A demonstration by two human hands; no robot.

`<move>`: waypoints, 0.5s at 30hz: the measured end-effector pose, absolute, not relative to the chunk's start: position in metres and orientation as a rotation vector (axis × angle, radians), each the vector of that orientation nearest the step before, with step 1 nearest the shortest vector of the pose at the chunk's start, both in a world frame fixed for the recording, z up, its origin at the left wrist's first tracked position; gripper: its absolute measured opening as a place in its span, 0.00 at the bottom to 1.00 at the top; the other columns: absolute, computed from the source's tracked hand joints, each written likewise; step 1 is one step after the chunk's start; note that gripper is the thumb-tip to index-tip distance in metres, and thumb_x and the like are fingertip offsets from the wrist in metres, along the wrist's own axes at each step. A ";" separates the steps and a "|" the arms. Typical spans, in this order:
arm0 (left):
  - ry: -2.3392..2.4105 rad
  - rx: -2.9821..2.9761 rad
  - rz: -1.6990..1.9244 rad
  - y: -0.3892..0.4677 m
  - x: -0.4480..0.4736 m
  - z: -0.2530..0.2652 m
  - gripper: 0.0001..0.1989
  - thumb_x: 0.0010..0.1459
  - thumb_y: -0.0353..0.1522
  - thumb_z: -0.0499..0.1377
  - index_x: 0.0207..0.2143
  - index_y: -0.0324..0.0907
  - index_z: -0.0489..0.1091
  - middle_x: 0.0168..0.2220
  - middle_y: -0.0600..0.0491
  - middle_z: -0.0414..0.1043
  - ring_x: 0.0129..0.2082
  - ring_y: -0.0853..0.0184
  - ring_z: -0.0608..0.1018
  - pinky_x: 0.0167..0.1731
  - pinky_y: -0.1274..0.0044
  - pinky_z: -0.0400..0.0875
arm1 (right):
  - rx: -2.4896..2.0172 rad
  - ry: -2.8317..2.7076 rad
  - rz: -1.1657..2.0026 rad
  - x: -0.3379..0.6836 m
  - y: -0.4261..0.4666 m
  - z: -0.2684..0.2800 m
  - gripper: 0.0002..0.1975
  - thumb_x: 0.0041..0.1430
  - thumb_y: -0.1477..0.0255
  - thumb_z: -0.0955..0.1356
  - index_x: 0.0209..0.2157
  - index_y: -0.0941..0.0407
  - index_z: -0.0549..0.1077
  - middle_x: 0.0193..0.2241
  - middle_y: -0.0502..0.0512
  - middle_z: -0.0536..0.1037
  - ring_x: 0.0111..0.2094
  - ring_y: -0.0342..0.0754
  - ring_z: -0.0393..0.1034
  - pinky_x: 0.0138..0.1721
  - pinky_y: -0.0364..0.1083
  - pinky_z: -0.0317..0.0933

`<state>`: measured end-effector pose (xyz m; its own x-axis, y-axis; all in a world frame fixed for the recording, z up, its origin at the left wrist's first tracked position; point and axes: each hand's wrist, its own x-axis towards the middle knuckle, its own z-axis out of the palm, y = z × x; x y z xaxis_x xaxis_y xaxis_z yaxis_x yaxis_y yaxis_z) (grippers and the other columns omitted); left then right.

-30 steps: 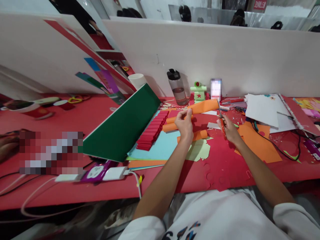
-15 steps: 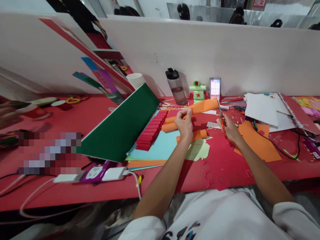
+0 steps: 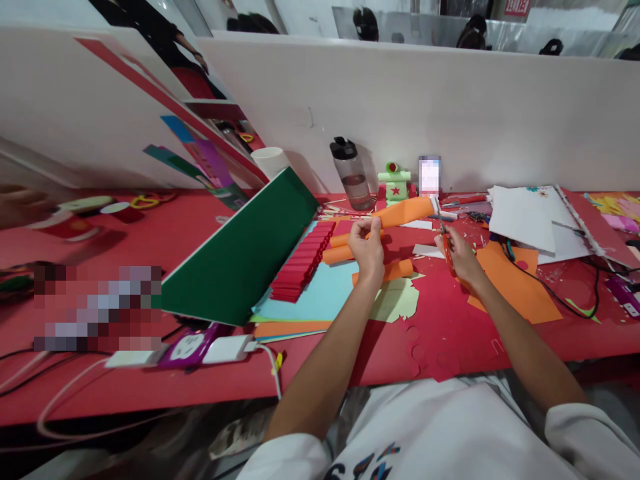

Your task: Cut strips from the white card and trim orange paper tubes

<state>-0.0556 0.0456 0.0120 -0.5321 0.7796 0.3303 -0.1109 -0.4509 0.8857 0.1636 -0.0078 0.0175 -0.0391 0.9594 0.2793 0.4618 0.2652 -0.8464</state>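
Note:
My left hand [image 3: 369, 248] is closed on an orange paper strip [image 3: 406, 212], which stretches out to the right above the table. In my right hand [image 3: 461, 255] is a pair of scissors [image 3: 445, 245] with orange-red handles, its blades at the strip's right end. Rolled orange paper tubes [image 3: 339, 254] lie beside and partly behind my left hand; another orange tube [image 3: 399, 270] rests just right of my wrist. A row of folded red paper pieces [image 3: 303, 262] sits on light blue sheets [image 3: 320, 300]. Pale green paper scraps [image 3: 399, 300] lie below the hands.
A green board [image 3: 240, 250] leans at the left. Behind are a water bottle [image 3: 351, 177], a light green paper model [image 3: 395, 183] and an upright phone [image 3: 429, 176]. Orange sheets [image 3: 525, 287], white boards [image 3: 523, 220] and cables lie right. A power bank [image 3: 190, 347] is near the front edge.
The orange strip's right end has shifted slightly left at the scissor blades. My hands have otherwise barely moved. At the far left, another person's hand has moved above the red cup.

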 end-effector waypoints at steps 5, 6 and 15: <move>1.141 1.018 2.018 0.046 -0.055 0.012 0.17 0.61 0.44 0.69 0.32 0.43 0.69 0.32 0.56 0.70 0.35 0.68 0.72 0.41 0.76 0.68 | -1.325 -1.575 0.738 0.169 -0.004 0.018 0.21 0.67 0.52 0.69 0.53 0.51 0.76 0.36 0.55 0.79 0.39 0.55 0.73 0.42 0.51 0.66; 1.138 1.019 2.021 0.047 -0.055 0.011 0.17 0.61 0.44 0.69 0.32 0.43 0.69 0.32 0.56 0.70 0.35 0.68 0.72 0.41 0.76 0.68 | -1.319 -1.566 0.740 0.169 -0.004 0.018 0.21 0.66 0.53 0.69 0.53 0.51 0.76 0.35 0.54 0.78 0.38 0.54 0.73 0.41 0.50 0.66; 1.245 0.910 2.089 0.058 -0.061 0.004 0.20 0.63 0.49 0.65 0.35 0.43 0.66 0.35 0.56 0.67 0.38 0.67 0.72 0.45 0.74 0.68 | -1.260 -1.397 0.722 0.191 0.004 0.028 0.23 0.64 0.47 0.69 0.49 0.50 0.75 0.27 0.47 0.70 0.29 0.46 0.66 0.30 0.44 0.63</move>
